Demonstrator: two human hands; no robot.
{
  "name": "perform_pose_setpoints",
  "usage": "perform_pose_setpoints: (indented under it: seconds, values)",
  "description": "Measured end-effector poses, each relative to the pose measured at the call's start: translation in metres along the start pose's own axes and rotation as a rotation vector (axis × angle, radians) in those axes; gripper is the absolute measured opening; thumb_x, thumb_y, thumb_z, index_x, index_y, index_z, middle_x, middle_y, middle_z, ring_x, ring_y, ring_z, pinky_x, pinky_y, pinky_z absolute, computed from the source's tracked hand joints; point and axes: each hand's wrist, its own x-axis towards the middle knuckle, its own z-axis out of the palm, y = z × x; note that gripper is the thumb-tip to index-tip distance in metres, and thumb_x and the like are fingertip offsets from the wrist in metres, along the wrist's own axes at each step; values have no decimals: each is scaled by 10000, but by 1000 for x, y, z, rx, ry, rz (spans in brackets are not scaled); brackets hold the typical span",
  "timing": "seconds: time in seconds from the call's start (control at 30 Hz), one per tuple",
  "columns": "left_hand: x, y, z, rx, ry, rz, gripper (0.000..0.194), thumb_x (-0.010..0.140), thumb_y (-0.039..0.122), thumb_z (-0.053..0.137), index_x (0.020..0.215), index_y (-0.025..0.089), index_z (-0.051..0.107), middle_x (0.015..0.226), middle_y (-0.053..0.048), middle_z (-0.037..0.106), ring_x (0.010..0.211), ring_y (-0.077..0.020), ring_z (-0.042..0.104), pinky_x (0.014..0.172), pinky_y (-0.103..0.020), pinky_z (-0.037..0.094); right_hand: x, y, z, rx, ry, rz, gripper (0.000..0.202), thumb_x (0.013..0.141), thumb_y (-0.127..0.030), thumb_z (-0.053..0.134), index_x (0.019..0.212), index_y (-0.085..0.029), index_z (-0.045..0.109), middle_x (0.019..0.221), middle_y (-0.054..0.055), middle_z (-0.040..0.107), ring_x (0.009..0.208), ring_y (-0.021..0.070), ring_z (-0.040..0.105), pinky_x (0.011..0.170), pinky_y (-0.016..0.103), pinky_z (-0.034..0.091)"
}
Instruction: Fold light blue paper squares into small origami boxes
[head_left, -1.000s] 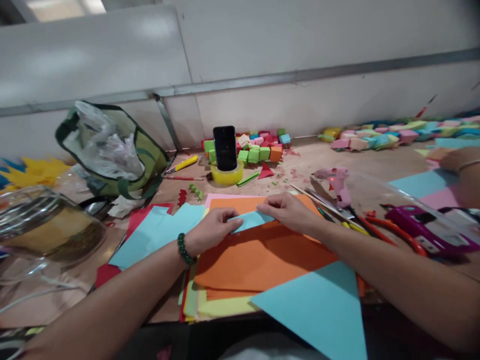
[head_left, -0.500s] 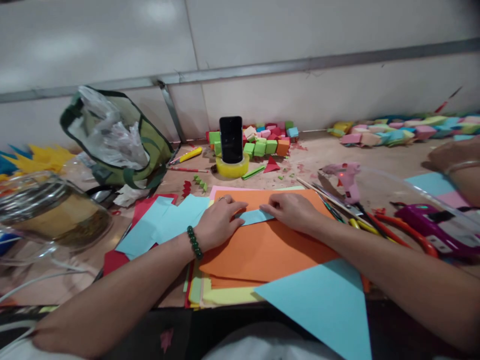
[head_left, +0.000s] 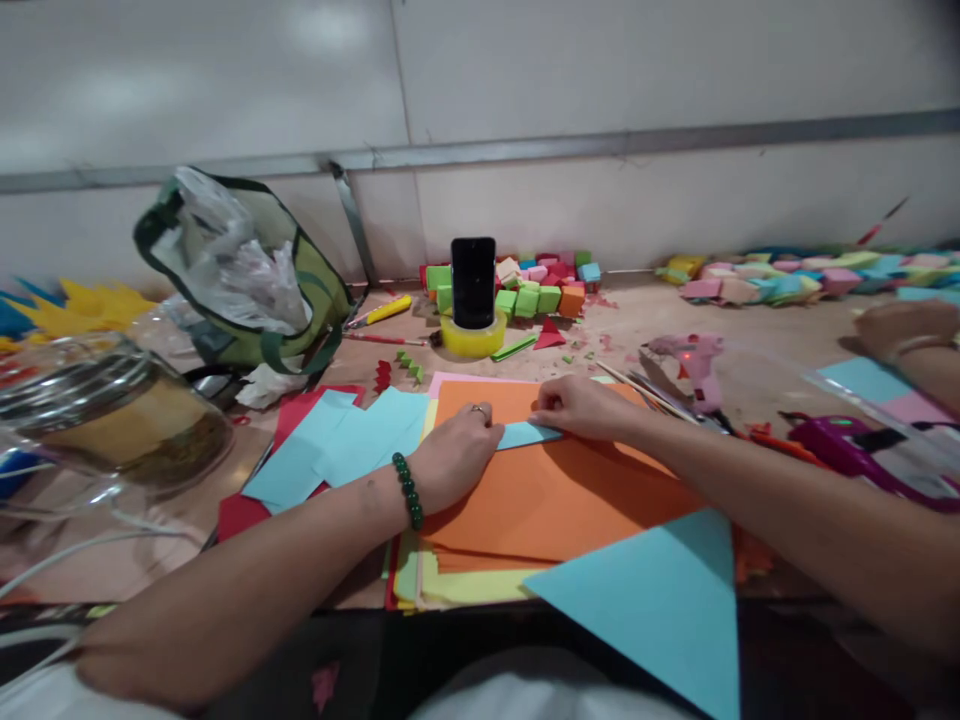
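A narrow folded strip of light blue paper (head_left: 527, 435) lies across a stack of orange paper (head_left: 570, 500). My left hand (head_left: 459, 455), with a green bead bracelet at the wrist, is closed on the strip's left end, fingers curled. At the other end my right hand (head_left: 581, 408) pinches the strip between thumb and bent fingers. A large light blue sheet (head_left: 652, 610) overlaps the stack's near right corner and hangs over the table edge. Cut light blue pieces (head_left: 375, 430) rest on red paper left of my hands.
A phone (head_left: 473, 283) stands in a yellow tape roll (head_left: 472, 336), with folded paper blocks (head_left: 536, 300) behind. A glue gun (head_left: 694, 365) and a purple tool (head_left: 847, 450) lie right. At left are a glass jar (head_left: 127, 410) and a bag (head_left: 315, 290). Another person's hand (head_left: 911, 330) rests far right.
My left hand's fingers have curled in more over the strip's left end. My right hand still pinches the other end. The whole view has shifted slightly.
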Motion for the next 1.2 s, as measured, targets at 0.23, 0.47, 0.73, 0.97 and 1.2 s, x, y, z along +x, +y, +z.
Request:
perform_pose_setpoints:
  seconds: [0.23,0.47,0.73,0.97,1.2]
  values:
    - [0,4,-4,12,-19,-6,279,908,100,329,951,107,605,896,-90,526,803,-183,484,678,-275,436,20,-28,-12,65,-248,-5,327,671,-473,620,548,-173,584,502,-1,551,503,116,481,469,235,308]
    - [-1,4,-8,-8,-13,3,297,903,86,341,920,84,637,889,-121,550,838,-213,512,694,-304,449,26,-34,-15,12,-265,42,269,658,-409,636,544,-168,605,477,-10,533,477,104,448,451,230,305]
    - [-4,5,-3,12,41,25,310,902,81,327,864,66,634,840,-122,549,783,-209,507,683,-312,437,-63,-37,-52,168,101,-171,253,802,-409,575,768,-175,665,589,-23,573,548,94,483,503,217,346]
    - [-6,6,-2,58,32,42,289,873,61,349,856,85,636,813,-103,526,754,-203,494,627,-290,406,-148,-48,-63,796,378,-693,160,756,-358,713,822,-217,751,521,-16,613,439,84,515,469,231,398]
    - [-5,7,-1,71,21,6,292,883,73,338,866,80,630,845,-103,524,779,-194,489,645,-284,411,-125,-44,-60,880,378,-840,124,788,-326,685,802,-226,757,456,-34,613,349,52,506,420,174,409]
